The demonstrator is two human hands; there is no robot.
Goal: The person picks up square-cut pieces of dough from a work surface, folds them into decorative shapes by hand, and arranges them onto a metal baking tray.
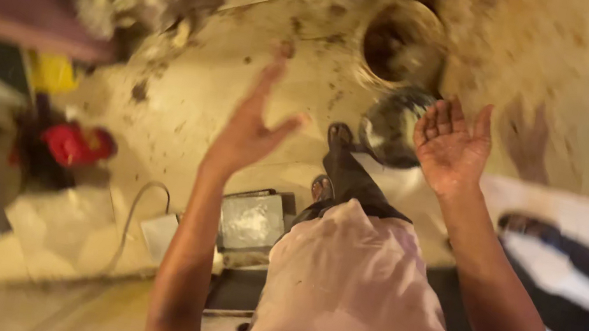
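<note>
Raising both hands, empty, over a stained pale floor.
Left hand [249, 131] edge-on, fingers spread and pointing up-frame, gripping nothing. Right hand [453, 145] palm to camera, fingers splayed wide, also empty. Steel bowl [388, 129], round and shiny, lies on the floor just left of the right fingers in frame, partly behind them; blur hides its contents. Round brown pot [401, 42] sits beyond it, mouth upward. No long axis to either vessel.
</note>
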